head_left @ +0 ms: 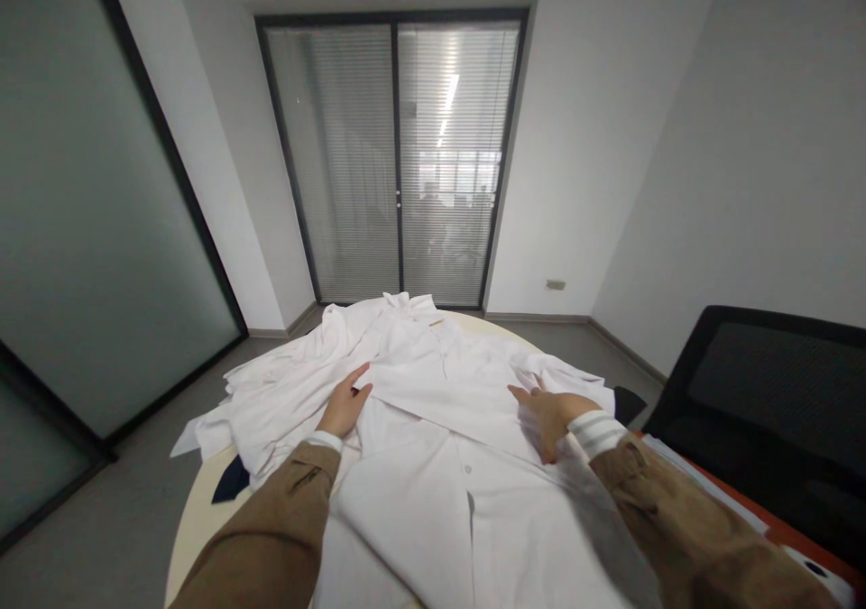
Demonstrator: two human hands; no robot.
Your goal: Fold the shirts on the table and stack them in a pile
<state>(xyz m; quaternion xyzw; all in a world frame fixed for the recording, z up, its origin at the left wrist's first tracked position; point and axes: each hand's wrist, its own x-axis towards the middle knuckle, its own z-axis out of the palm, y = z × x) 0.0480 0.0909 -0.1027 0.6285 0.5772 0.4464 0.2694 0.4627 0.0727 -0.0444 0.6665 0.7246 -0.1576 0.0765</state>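
Note:
A white buttoned shirt (419,492) lies spread over the round table, with small buttons down its front. Across its middle runs a flat band of folded white cloth (439,397). My left hand (346,403) is at the left end of this band, thumb and fingers apart and touching the cloth. At the right end, my right hand (549,415) rests on the fabric with the index finger stretched out and the thumb spread toward me. More white clothing (290,392) lies in a rumpled heap to the left. Some fingertips are hidden.
The pale round table (186,537) shows its edge at left, beside a dark blue piece (232,481). A black mesh chair (758,410) stands close on the right. Beyond the table is a glazed partition with blinds (399,167); a frosted panel (87,185) is at left.

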